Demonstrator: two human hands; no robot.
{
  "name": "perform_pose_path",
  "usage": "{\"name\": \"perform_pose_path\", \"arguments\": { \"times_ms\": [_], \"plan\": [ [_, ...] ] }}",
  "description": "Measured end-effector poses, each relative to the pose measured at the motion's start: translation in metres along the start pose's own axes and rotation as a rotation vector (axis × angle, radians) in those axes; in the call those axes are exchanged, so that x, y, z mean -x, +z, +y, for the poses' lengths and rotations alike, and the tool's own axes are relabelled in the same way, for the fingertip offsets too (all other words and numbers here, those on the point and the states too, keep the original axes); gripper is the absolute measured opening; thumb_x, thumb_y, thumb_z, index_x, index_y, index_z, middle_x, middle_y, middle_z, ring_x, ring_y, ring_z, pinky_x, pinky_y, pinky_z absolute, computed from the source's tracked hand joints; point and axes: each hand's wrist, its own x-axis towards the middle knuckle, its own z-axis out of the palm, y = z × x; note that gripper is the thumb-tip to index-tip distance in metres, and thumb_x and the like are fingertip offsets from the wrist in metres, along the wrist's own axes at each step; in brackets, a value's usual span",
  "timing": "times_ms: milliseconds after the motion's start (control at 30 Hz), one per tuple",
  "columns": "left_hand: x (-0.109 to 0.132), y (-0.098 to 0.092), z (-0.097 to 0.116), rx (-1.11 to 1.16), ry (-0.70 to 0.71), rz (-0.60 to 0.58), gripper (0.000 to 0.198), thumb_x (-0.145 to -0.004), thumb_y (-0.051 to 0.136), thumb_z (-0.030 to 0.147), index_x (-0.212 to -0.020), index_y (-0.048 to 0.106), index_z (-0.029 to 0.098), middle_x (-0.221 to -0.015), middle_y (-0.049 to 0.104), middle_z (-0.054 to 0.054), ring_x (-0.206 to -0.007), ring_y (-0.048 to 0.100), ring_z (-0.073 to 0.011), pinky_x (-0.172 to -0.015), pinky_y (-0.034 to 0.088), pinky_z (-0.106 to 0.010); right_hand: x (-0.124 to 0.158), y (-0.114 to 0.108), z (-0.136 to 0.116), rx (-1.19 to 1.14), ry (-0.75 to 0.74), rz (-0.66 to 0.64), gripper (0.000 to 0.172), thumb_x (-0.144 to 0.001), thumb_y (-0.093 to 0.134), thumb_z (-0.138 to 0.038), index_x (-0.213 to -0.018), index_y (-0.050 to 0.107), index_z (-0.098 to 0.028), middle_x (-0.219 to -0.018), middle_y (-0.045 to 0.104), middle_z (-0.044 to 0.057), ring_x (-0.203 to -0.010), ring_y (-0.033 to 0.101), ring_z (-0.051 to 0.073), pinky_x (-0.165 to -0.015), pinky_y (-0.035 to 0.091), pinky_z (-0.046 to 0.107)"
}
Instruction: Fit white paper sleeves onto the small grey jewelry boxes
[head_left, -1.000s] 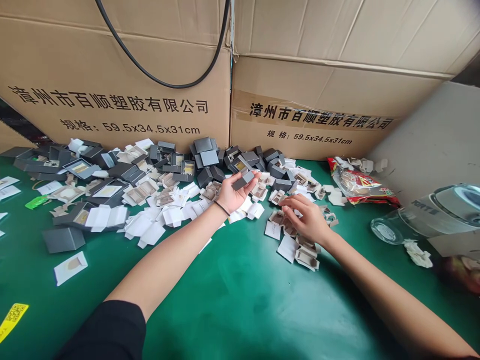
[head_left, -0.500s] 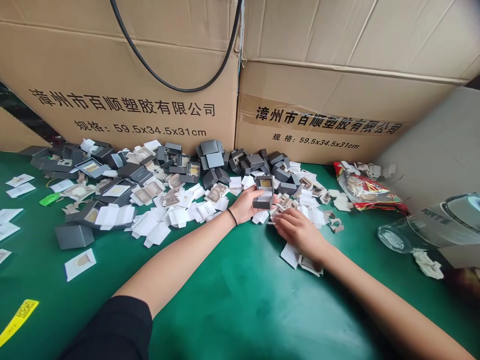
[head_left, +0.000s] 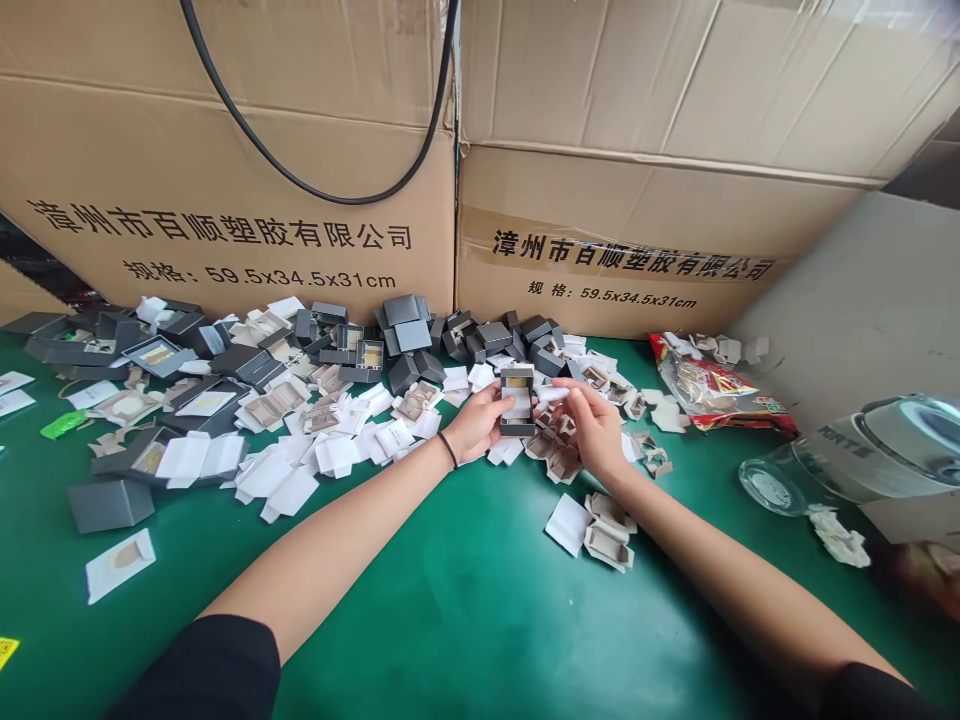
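Note:
A small open grey box (head_left: 517,400) with a pale inside and a yellowish patch is held upright by my left hand (head_left: 477,425), its fingers at the box's left side. Just right of it, my right hand (head_left: 598,428) pinches a small white piece (head_left: 552,393) between thumb and fingers. Beneath and between the hands lie beige folded card inserts (head_left: 561,462). More inserts (head_left: 608,545) and a white card (head_left: 568,524) rest on the green table (head_left: 465,620), nearer to me.
Grey boxes (head_left: 409,325) and white papers (head_left: 289,480) are heaped along the back, before large cardboard cartons (head_left: 300,150). On the right are a red snack bag (head_left: 720,385) and a clear jar (head_left: 847,455). A black cable (head_left: 322,190) hangs in front.
My right hand has risen from the inserts and now holds a white piece beside the box. The view has shifted a little, and more inserts show under my right hand.

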Motion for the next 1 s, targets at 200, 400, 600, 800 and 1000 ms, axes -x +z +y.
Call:
{"name": "perform_pose_path", "arguments": {
  "times_ms": [200, 400, 600, 800, 1000],
  "plan": [
    [-0.001, 0.000, -0.001, -0.033, 0.020, -0.022, 0.032, -0.074, 0.063, 0.013, -0.105, 0.056, 0.016, -0.103, 0.065, -0.009, -0.087, 0.065, -0.0164, -0.082, 0.053, -0.032, 0.004, 0.001, 0.019, -0.024, 0.012, -0.002, 0.030, -0.078, 0.060, -0.040, -0.101, 0.055, -0.021, -0.071, 0.056, -0.002, -0.053, 0.049, 0.010, -0.049, 0.044, 0.024],
    [0.000, 0.002, 0.001, -0.037, 0.010, -0.006, 0.034, -0.076, 0.058, 0.013, -0.110, 0.055, 0.017, -0.096, 0.066, -0.007, -0.084, 0.065, -0.0174, -0.081, 0.054, -0.036, 0.005, 0.004, 0.021, -0.088, 0.030, -0.070, 0.036, -0.080, 0.057, -0.036, -0.112, 0.048, -0.022, -0.072, 0.056, -0.002, -0.054, 0.052, 0.011, -0.053, 0.048, 0.027],
    [-0.001, -0.001, -0.001, -0.049, -0.001, -0.009, 0.034, -0.078, 0.056, 0.013, -0.111, 0.054, 0.019, -0.095, 0.066, -0.005, -0.083, 0.065, -0.0162, -0.082, 0.054, -0.036, 0.005, 0.004, 0.022, -0.127, 0.066, -0.084, 0.028, -0.081, 0.055, -0.036, -0.105, 0.046, -0.024, -0.077, 0.060, -0.001, -0.061, 0.057, 0.013, -0.058, 0.051, 0.028],
    [0.002, 0.003, 0.004, -0.043, -0.019, -0.018, 0.030, -0.082, 0.053, 0.020, -0.112, 0.055, 0.018, -0.099, 0.066, -0.007, -0.088, 0.064, -0.0182, -0.084, 0.054, -0.039, 0.006, 0.002, 0.023, 0.000, 0.017, 0.030, 0.020, -0.082, 0.056, -0.035, -0.095, 0.048, -0.023, -0.064, 0.050, -0.005, -0.051, 0.044, 0.009, -0.049, 0.039, 0.022],
    [0.005, 0.004, 0.007, -0.066, -0.088, -0.127, 0.040, -0.080, 0.055, 0.016, -0.119, 0.051, 0.024, -0.101, 0.065, -0.005, -0.093, 0.062, -0.0179, -0.086, 0.052, -0.039, 0.006, 0.002, 0.022, -0.076, -0.154, 0.007, 0.015, -0.086, 0.054, -0.034, -0.087, 0.044, -0.022, -0.091, 0.058, 0.002, -0.068, 0.059, 0.012, -0.063, 0.049, 0.028]
  ]
}}
